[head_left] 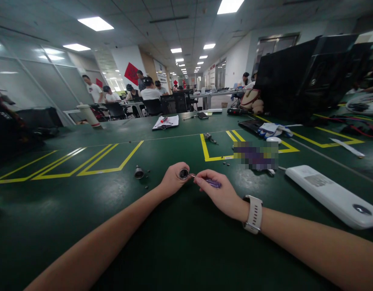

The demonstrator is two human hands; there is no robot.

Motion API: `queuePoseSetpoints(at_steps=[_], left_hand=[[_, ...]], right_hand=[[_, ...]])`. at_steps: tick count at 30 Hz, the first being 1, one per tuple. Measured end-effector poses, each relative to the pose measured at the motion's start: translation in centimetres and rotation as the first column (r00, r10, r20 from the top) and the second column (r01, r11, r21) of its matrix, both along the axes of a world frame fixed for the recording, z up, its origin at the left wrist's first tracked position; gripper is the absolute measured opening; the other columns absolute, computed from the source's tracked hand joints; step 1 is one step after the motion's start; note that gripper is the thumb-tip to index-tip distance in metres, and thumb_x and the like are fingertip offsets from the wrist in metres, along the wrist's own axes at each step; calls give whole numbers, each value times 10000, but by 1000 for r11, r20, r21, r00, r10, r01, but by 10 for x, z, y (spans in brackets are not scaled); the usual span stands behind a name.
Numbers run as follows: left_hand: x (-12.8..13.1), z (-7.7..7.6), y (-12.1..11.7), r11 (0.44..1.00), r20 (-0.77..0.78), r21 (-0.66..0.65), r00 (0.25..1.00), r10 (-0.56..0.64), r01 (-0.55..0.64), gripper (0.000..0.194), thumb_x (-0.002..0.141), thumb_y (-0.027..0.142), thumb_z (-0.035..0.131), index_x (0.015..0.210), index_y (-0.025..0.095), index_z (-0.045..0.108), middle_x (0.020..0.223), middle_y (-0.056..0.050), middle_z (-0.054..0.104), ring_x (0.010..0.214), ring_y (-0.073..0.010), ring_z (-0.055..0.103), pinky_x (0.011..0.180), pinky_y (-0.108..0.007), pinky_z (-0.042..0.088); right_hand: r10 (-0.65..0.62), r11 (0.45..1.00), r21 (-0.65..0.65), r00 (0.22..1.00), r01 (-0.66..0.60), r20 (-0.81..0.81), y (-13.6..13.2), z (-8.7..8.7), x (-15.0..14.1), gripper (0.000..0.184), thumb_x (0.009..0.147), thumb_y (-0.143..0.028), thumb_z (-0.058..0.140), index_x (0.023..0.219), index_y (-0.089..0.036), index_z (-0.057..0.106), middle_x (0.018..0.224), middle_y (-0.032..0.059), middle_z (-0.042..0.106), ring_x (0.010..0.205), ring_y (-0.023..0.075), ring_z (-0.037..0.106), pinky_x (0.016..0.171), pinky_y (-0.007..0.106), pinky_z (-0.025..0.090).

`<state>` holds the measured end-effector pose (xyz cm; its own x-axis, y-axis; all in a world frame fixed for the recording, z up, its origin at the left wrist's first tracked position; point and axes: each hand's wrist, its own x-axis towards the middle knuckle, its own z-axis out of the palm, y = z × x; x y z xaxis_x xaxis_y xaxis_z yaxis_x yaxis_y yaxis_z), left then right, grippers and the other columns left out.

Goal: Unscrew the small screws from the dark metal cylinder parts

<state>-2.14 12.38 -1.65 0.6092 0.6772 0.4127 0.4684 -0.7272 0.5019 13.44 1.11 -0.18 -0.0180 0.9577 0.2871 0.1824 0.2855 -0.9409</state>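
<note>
My left hand is closed around a round metal housing, its hollow end turned toward me. A screwdriver with a translucent purple handle is gripped in my right hand, which wears a pale watch. Its thin shaft points left, with the tip close to the housing's rim; whether they touch I cannot tell. Left of my hands a cone-shaped metal part stands on the green table, with several small dark pieces beside it. Beyond my right hand lies another metal part with a narrow end.
A large white device lies at the right, near a pixelated patch. Farther back are papers, a black phone, a cloth and a black computer case. Yellow tape marks the table. Several people sit at distant tables.
</note>
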Motion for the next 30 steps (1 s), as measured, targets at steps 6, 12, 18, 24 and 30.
queuePoseSetpoints(at_steps=[6,12,18,24,30], left_hand=[[1,1,-4,998,12,59,1000,-24,23,212,767,314,551,634,171,470,651,20,498,611,-114,468,573,-234,365],[0,0,-3,999,72,28,997,-26,24,198,760,297,560,643,169,465,641,27,478,591,-106,453,568,-228,361],[1,0,-5,991,-26,130,999,48,-44,171,773,279,544,652,170,491,658,7,502,622,-128,465,589,-252,360],[0,0,-5,978,-114,208,993,27,-2,170,795,263,522,652,175,496,668,2,518,653,-141,491,638,-271,368],[-1,-2,-2,994,24,95,999,-47,45,173,775,267,541,650,172,468,656,27,480,610,-111,471,580,-231,376]], right_hand=[[31,989,-136,982,-57,-189,2,-2,-1,164,791,-294,586,815,-147,653,817,33,637,758,143,589,704,307,478],[54,968,-185,859,-170,-509,8,-11,0,149,771,-288,614,819,-148,637,843,38,640,781,137,597,694,290,487],[19,998,-50,992,-25,-123,1,-8,-1,160,819,-296,558,868,-164,635,870,26,626,751,131,577,698,306,480],[23,991,-128,989,-42,-146,2,-10,-2,185,803,-312,576,867,-156,652,876,41,643,763,142,593,718,320,483],[62,953,-220,846,-208,-529,8,-12,0,151,771,-257,617,867,-146,652,886,49,650,827,145,609,720,290,494]])
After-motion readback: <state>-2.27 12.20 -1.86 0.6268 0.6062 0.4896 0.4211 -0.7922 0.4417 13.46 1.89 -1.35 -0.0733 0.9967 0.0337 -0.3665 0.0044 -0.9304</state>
